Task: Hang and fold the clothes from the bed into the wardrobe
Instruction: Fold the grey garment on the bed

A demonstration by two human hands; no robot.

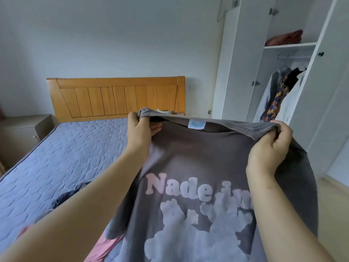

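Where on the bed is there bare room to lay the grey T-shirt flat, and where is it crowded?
Bare mattress runs from the headboard to the dark garment. Crowded: the near end, with that garment and the pink garment, and a small pile by the headboard. Left hand and right hand hold the T-shirt.

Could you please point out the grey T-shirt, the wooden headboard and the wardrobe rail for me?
grey T-shirt [198, 154]: head view, chest fabric above the lettering.
wooden headboard [117, 97]: head view, slatted panel.
wardrobe rail [294, 57]: head view, bare bar above the hangers.

Bed at left, headboard behind — wardrobe at right, T-shirt held up in front.
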